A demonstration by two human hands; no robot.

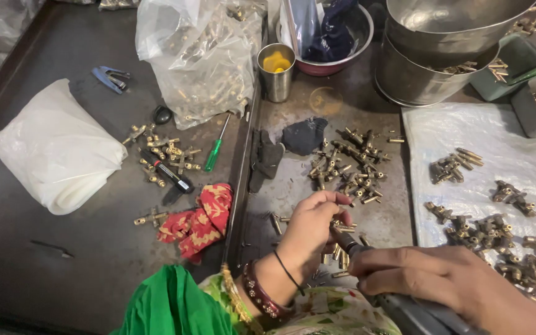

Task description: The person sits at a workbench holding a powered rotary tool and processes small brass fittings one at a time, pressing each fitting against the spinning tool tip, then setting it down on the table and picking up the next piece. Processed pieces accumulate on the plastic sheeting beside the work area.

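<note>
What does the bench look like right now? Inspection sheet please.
Surface: dark metal table; white plastic sheet at right.
Job's things: small brass fitting at the fingertips; grey power tool; brass fittings pile ahead.
Clutter: green screwdriver, red cloth, steel cup, white bag, clear bag of parts, steel bowls.
Grippers: left hand pinches the fitting; right hand grips the tool.
Cables: nothing seen.
Surroundings: green trays of brass parts, top right.
</note>
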